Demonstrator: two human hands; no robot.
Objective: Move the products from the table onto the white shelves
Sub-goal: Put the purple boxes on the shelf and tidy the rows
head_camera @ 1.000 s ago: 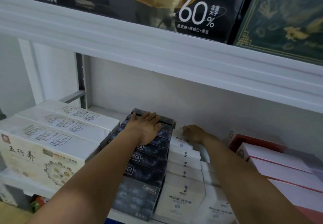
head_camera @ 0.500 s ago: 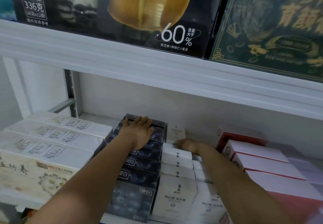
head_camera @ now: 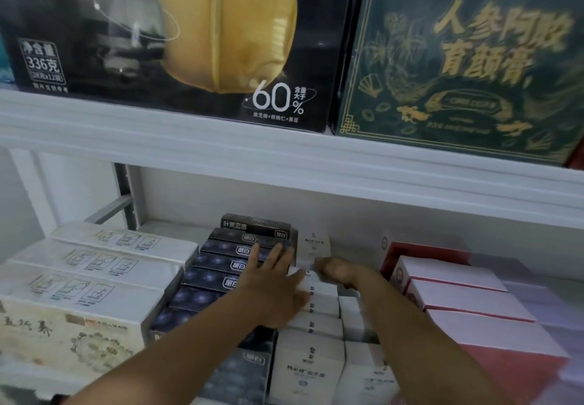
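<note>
Several small white cartons (head_camera: 308, 370) are lying in rows on the lower white shelf (head_camera: 180, 227). They are starting at its front edge and running back between the dark blue cartons (head_camera: 218, 265) on the left and the red-and-white boxes (head_camera: 458, 297) on the right. They are looking like light, stiff paperboard packs with smooth printed faces, likely a little slippery. I am judging that each is best taken across its two long sides with thumb and fingers, since squeezing the thin top panel could dent it. Both forearms are reaching in from the near edge over these rows. Midway back, the left hand (head_camera: 271, 287) is lying palm down with its fingers straight and spread. The fingers are resting on the tops of the dark blue cartons while the thumb side is reaching onto the white row. Slightly farther in, the right hand (head_camera: 338, 270) is sitting knuckles up at the far end of the white row, its fingers curled in toward the left. Whether they are pinching a carton edge I cannot tell. Just behind it, one white carton (head_camera: 314, 242) is standing upright near the back wall. Overhead, the upper shelf lip (head_camera: 284, 161) is carrying a large black box (head_camera: 158, 41) and a green box (head_camera: 458, 57).
</note>
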